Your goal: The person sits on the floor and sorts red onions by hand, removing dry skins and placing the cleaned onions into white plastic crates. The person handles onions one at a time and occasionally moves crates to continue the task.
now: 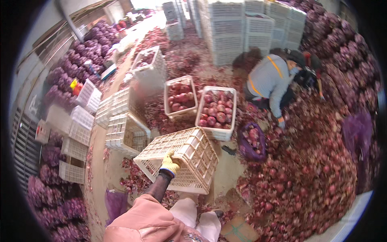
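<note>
My left hand [170, 162], in a yellow knit glove, grips the rim of a cream plastic crate [198, 154]. The crate is tipped on its side, with its open mouth facing my legs. I cannot see my right hand. Just beyond the crate stands a white crate filled with red onions [220, 112]. Beside that one is another crate of onions [180, 96], only partly filled. Left of the crate in my hand, an unfilled crate [128, 133] lies on its side. A purple mesh bag of onions [253, 139] sits on the floor to the right.
A co-worker [269, 78] crouches at a wide onion heap [296, 181] on the right. Tall crate stacks [228, 33] rise behind. Filled purple net sacks [347, 60] line both sides. Loose onion skins litter the floor. A cardboard piece [240, 230] lies by my feet.
</note>
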A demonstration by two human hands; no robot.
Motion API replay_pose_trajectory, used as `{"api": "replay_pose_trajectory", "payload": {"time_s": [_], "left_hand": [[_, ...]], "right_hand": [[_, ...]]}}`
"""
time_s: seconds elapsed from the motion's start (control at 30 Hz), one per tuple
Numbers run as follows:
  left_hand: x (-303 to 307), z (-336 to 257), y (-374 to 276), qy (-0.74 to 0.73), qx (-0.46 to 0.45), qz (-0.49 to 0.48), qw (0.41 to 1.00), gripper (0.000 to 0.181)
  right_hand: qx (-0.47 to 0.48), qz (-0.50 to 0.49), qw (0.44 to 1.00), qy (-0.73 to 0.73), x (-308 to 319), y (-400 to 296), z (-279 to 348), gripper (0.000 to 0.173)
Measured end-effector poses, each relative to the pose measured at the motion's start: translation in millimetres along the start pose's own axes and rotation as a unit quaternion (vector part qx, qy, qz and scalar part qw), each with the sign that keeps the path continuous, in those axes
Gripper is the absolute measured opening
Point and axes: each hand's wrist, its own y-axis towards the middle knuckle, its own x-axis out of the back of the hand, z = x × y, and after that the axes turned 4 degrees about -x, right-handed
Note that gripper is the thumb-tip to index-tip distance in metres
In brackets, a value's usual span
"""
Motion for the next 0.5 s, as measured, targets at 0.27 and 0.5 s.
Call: {"api": "replay_pose_trajectory", "payload": {"time_s": [0.27,0.5], "left_hand": [[-37,126,12,0.147,0.053,0.007,0.988,0.016],[-95,215,-82,0.320,0.180,0.240,0.899,0.010]], "right_hand": [[0.104,-0.124,0.982,0.093,95,-122,-103,0.015],[0.047,-0.118,0.975,0.183,52,-170,-146,0.024]]}}
